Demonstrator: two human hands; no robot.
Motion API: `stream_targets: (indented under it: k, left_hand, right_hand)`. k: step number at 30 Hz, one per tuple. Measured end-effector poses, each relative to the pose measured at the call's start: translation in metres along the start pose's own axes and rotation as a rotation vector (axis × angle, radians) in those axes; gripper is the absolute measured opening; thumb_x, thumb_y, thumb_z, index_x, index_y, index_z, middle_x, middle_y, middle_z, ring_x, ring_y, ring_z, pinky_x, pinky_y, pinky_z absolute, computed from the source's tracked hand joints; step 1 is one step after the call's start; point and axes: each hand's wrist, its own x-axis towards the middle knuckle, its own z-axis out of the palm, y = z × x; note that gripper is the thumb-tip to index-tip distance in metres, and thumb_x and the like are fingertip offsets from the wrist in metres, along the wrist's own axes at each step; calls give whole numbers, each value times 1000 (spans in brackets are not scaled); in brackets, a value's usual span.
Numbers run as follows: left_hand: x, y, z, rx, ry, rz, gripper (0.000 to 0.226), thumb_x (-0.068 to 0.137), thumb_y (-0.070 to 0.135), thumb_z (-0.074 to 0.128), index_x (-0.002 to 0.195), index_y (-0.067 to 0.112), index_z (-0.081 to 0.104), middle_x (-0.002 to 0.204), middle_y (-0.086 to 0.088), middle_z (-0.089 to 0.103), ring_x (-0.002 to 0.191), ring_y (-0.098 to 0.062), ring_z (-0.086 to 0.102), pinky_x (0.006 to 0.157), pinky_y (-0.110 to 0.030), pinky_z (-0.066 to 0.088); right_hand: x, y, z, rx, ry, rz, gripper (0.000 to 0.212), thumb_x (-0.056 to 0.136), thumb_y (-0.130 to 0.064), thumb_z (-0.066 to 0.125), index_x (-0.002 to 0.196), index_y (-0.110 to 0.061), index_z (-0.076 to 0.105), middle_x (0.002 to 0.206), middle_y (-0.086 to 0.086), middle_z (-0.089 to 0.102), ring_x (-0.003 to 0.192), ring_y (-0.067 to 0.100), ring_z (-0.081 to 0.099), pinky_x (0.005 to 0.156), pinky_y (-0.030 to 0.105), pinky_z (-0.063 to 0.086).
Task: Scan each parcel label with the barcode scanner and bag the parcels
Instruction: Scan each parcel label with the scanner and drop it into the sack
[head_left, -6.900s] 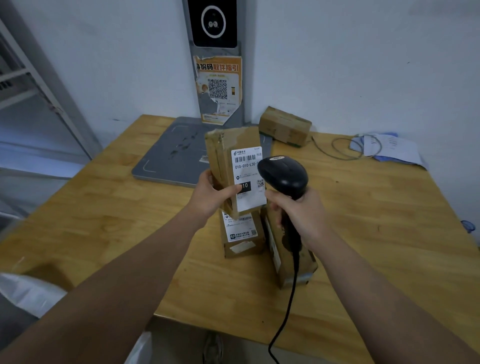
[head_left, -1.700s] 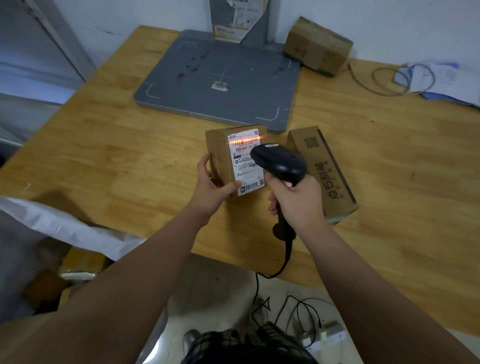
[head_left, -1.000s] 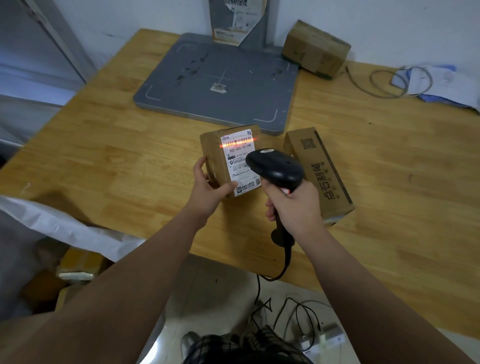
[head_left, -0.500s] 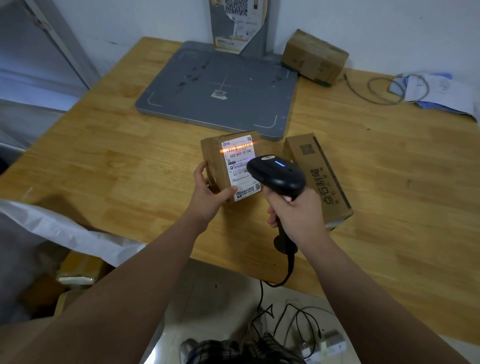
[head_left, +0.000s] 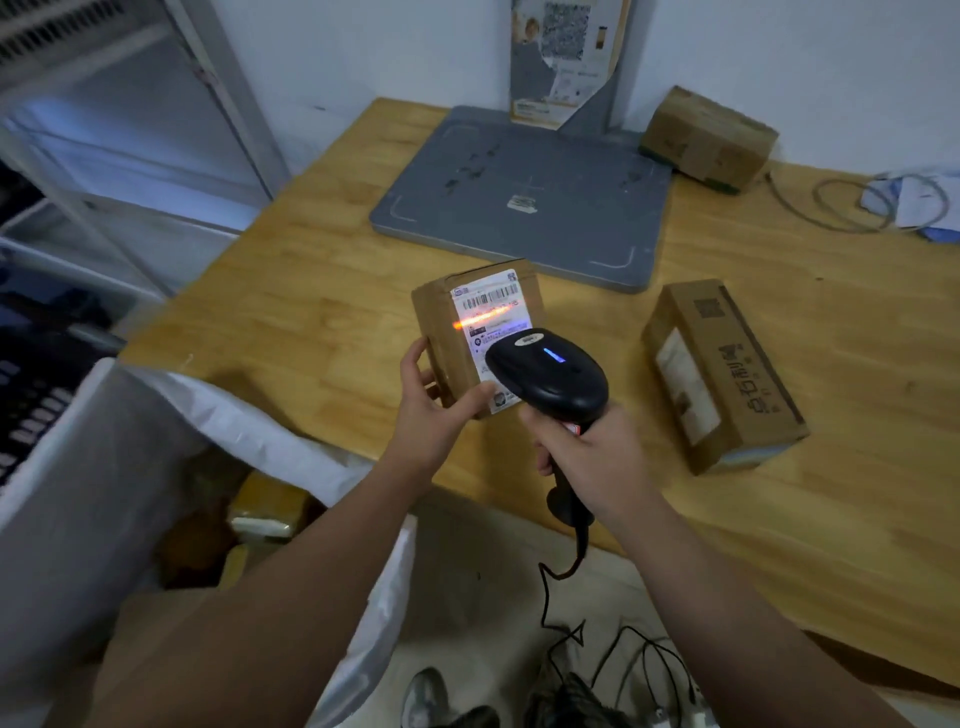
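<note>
The white bag (head_left: 260, 436) gapes below the near-left edge of the surface (head_left: 322, 291), seemingly ready for drops. The left hand (head_left: 436, 415) pinches the parcel (head_left: 436, 322) above the near edge, with its label (head_left: 488, 312) turned toward the barcode scanner (head_left: 556, 376) gripped in the right hand (head_left: 592, 457). Rightward lies a second parcel (head_left: 722, 374), probably awaiting scanning.

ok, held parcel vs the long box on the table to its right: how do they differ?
The left hand grips the held parcel, its label facing the scanner with a red scan line across it; the long box lies on the table, no hand on it. The held parcel is squat, the long box elongated. Both are brown cardboard with a white label.
</note>
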Motion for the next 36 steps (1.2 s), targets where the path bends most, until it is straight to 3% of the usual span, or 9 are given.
stream_targets:
  k: [4,8,13,16,22,26,28,31,36]
  left_hand:
    - [-38,-18,-67,45,96,32,85,78,28,78,145,28,25,131,-3,48,115,-10,55,80,-18,54]
    - [-74,-51,-153,308,208,32,85,71,49,77,141,30,32,136,5,40,128,-15,44,103,-44,46]
    - [-108,-83,-247,662,345,-95,79,74,44,76,141,33,36,134,-2,37,125,-23,38,106,-45,37]
    - [-122,-103,-280,1007,423,-189,82,71,50,75,139,26,37,135,-11,34,123,-33,32,106,-50,27]
    - [-95,-127,-282,1244,276,-228,71,86,55,60,141,20,31,143,-16,28,130,-37,28,106,-52,23]
    - [-78,-130,-278,1262,228,-333,57,96,55,40,138,17,39,148,-17,27,135,-38,25,109,-52,22]
    - [-73,-122,-271,1218,230,-279,54,96,52,42,136,16,42,147,-17,29,135,-37,24,110,-51,21]
    - [-68,-103,-249,1134,174,-178,52,96,46,46,139,18,39,145,-14,31,135,-35,24,110,-48,20]
    - [-54,-71,-189,1078,120,9,57,97,46,45,145,18,33,148,-9,33,137,-29,26,110,-44,22]
  right_hand:
    - [-17,6,62,50,-48,28,16,86,-16,71,71,-19,65,49,-8,58,47,10,57,52,26,50]
    - [-33,22,124,29,-82,102,12,86,-16,71,89,-6,66,52,-8,60,47,3,58,51,20,48]
    - [-51,42,185,-84,-129,141,18,87,-17,69,86,1,66,60,8,63,51,7,61,55,22,49]
    - [-60,50,212,-101,-142,160,16,87,-21,70,85,-6,66,55,0,63,52,6,62,54,20,49]
    - [-62,69,245,-207,-157,211,24,83,-29,72,96,-9,68,57,-3,63,60,14,66,69,39,58]
    - [-60,70,249,-198,-130,216,24,85,-29,72,96,-8,67,62,-1,64,62,14,67,70,36,58]
    - [-59,64,244,-195,-117,208,17,87,-24,70,89,-7,66,63,1,64,57,8,64,65,29,55]
    - [-56,57,228,-203,-56,204,18,88,-19,69,72,-12,64,67,16,66,61,19,65,70,42,55]
    - [-44,53,177,-236,68,195,27,87,-22,70,71,-1,66,59,12,64,61,25,65,69,45,54]
